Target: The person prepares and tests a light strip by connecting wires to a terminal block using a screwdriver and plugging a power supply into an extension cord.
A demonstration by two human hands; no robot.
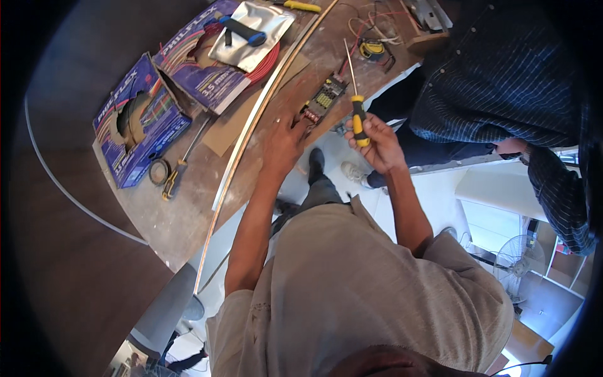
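Near the table edge lies a slim power supply (326,96) with a perforated top and a terminal strip. My left hand (286,141) is at its lower end, fingers curled against the terminals; what they grip, if anything, is unclear. Just right of it, my right hand (377,143) grips a yellow-and-black screwdriver (357,112) by the handle, its long shaft pointing up and away from me. Red wires run from the far end of the power supply toward a yellow-and-black tape measure (372,49).
Long thin strips (251,137) cross the wooden table (182,232). Leftward lie blue cable boxes (110,154), a silver pouch (260,22), a tape roll (159,171) and another screwdriver (174,179). A person in dark striped clothing (490,81) stands close at right; a fan (519,264) is below.
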